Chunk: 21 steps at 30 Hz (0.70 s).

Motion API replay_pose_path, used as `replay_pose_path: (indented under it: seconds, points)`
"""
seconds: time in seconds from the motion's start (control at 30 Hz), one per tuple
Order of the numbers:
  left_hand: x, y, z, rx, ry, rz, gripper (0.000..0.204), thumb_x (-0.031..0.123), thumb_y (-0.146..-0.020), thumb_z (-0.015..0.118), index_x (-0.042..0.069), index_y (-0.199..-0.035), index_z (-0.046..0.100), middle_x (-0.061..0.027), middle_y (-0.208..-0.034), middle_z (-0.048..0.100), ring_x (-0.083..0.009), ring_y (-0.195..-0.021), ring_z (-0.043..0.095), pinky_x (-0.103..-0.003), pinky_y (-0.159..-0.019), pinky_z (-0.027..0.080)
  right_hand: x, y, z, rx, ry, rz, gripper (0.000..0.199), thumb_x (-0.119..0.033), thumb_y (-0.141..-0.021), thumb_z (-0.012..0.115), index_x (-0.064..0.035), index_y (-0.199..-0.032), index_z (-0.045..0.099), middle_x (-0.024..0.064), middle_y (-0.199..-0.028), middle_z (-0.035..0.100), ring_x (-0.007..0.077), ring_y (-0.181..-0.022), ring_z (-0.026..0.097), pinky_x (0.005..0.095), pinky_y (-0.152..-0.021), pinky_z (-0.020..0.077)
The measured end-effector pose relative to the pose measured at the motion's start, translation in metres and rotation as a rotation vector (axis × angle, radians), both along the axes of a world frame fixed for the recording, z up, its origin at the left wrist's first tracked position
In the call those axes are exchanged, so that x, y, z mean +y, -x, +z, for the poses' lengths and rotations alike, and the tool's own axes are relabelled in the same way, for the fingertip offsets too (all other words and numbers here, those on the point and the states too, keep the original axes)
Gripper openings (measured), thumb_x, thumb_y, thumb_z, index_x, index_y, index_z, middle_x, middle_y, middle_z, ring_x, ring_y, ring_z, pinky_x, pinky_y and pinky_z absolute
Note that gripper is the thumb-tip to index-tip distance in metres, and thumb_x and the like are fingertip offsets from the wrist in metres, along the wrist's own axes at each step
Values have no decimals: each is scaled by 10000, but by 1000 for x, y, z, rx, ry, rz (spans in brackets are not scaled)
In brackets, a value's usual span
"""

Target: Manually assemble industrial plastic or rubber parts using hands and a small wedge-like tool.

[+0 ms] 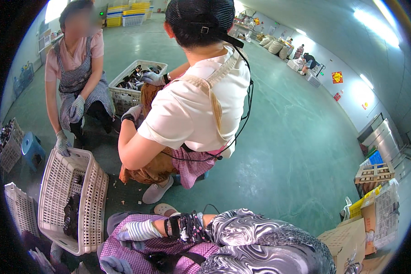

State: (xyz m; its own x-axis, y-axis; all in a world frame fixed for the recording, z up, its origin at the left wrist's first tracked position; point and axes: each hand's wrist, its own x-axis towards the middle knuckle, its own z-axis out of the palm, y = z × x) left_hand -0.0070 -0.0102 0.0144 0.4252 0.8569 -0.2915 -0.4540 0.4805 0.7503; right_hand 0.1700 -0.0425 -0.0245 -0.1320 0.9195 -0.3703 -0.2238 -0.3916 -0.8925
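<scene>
My right hand point(139, 231), in a striped knit glove with a black band at the wrist, lies over the pink checked apron point(123, 249) on my lap. Its fingers are loosely stretched and hold nothing visible. At the lower edge my left hand point(113, 264), in a grey glove, rests on the same cloth; its fingers are partly cut off. Nearest to both is a tilted white plastic crate point(96, 201) with dark, rounded pieces point(71, 214) inside, their kind unclear. A person in a checked pinafore point(84, 64) grips its far rim with a gloved hand point(62, 143).
A person in a white top point(192, 105) sits ahead, gloved hands at another crate point(125, 98) of dark and shiny pieces. A blue stool point(32, 147) and more crates point(20, 208) stand left. Other gloved hands point(40, 261) show lower left. Cardboard boxes point(345, 242) and a pallet point(374, 173) stand right.
</scene>
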Motion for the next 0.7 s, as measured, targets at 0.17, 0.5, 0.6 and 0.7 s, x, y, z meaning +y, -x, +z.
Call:
replay_pose_path:
  seconds: [0.17, 0.5, 0.6, 0.7]
  points:
    - [0, 1, 0, 35, 4, 19, 324, 354, -884, 490, 110, -680, 429, 35, -548, 262, -65, -424, 215, -198, -377, 205, 2, 1, -2, -4, 1, 16, 289, -252, -895, 389, -45, -820, 575, 53, -661, 572, 124, -412, 511, 227, -390, 448]
    - [-1, 1, -3, 55, -44, 6, 330, 366, -882, 488, 105, -689, 436, 34, -552, 266, -63, -424, 216, -198, -383, 207, -1, -1, 4, -53, -80, -7, 273, -238, -893, 398, -46, -816, 576, 48, -654, 572, 129, -431, 521, 232, -393, 448]
    - [0, 2, -3, 42, -82, -32, 324, 364, -882, 490, 104, -695, 439, 34, -555, 262, -62, -427, 217, -196, -383, 209, -3, -2, 13, -110, -80, 4, 270, -235, -873, 407, -46, -811, 590, 42, -678, 587, 141, -497, 535, 264, -461, 456]
    - [-2, 0, 0, 12, -68, -39, 320, 363, -882, 491, 104, -701, 441, 35, -556, 258, -61, -428, 216, -195, -383, 210, -1, -2, 8, -118, -66, 7, 269, -240, -872, 416, -46, -811, 593, 43, -686, 595, 139, -496, 540, 264, -461, 456]
